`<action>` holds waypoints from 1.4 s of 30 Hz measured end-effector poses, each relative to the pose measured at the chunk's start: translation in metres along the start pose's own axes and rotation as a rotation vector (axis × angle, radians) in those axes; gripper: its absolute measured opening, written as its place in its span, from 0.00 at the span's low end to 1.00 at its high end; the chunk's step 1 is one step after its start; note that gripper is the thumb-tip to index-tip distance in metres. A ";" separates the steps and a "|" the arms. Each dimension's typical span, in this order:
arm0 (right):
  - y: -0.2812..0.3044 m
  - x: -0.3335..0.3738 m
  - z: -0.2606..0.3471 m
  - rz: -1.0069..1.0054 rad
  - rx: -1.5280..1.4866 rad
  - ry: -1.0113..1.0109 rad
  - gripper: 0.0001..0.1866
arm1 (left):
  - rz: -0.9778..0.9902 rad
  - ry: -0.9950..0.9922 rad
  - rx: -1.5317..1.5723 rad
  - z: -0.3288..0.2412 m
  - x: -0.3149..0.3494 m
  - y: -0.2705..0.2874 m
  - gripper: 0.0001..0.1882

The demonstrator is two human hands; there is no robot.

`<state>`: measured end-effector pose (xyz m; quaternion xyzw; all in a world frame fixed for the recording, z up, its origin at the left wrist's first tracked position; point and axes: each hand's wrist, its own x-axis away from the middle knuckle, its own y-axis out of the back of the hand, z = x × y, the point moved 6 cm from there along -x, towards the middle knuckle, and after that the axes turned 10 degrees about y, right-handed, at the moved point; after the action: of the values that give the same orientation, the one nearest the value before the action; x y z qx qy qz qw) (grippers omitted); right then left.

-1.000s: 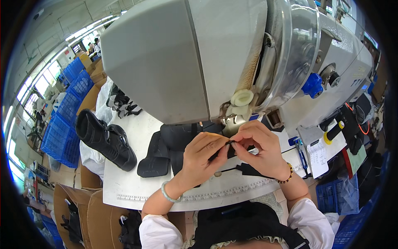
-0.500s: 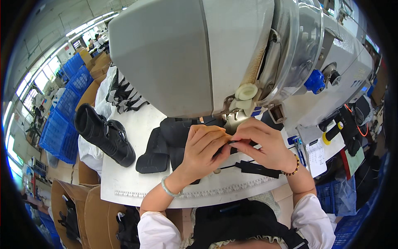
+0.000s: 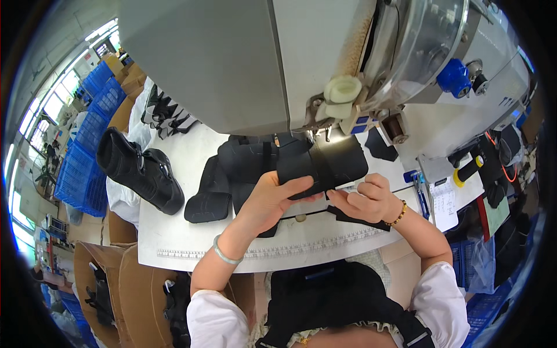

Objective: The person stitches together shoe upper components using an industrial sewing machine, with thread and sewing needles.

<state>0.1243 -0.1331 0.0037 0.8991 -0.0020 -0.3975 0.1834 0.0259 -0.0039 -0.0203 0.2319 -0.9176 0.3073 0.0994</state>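
Observation:
My left hand (image 3: 268,202) grips the near left edge of a flat black fabric piece (image 3: 345,161), thumb on top and fingers underneath. The piece lies below the needle area of a large grey sewing machine (image 3: 232,64), lit by its lamp. A darker band crosses it. At the near edge of the piece, my right hand (image 3: 366,200) is closed in a pinch; whatever is between the fingertips is too small to make out. More black padded pieces (image 3: 208,207) lie to the left of my left hand, partly under one another.
A black boot (image 3: 142,171) stands at the table's left. Along the near edge of the white table (image 3: 174,238) runs a printed ruler. To the right are a notepad (image 3: 442,211), pens and a thread spool (image 3: 467,170). Cardboard boxes (image 3: 136,290) and blue crates (image 3: 87,174) stand left.
My hands were together, fingertips meeting over a small dark bit. Now they are apart, and the black fabric piece lies spread flat, held by my left hand. The view has shifted slightly.

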 end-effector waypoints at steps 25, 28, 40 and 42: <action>-0.030 0.006 0.027 -0.430 -1.036 -1.527 0.20 | -0.121 -0.207 -0.203 -0.003 -0.001 -0.003 0.04; -0.030 0.006 0.027 -0.430 -1.037 -1.541 0.20 | -0.114 -0.197 -0.204 -0.003 -0.002 -0.001 0.05; -0.029 0.006 0.028 -0.445 -1.006 -1.508 0.20 | -0.100 -0.215 -0.142 -0.005 -0.002 -0.009 0.05; -0.029 0.007 0.029 -0.419 -1.010 -1.523 0.20 | -0.124 -0.220 -0.179 -0.005 -0.003 -0.009 0.05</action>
<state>0.1043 -0.1162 -0.0285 0.1927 0.2133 -0.8578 0.4260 0.0330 -0.0060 -0.0122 0.3105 -0.9305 0.1905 0.0375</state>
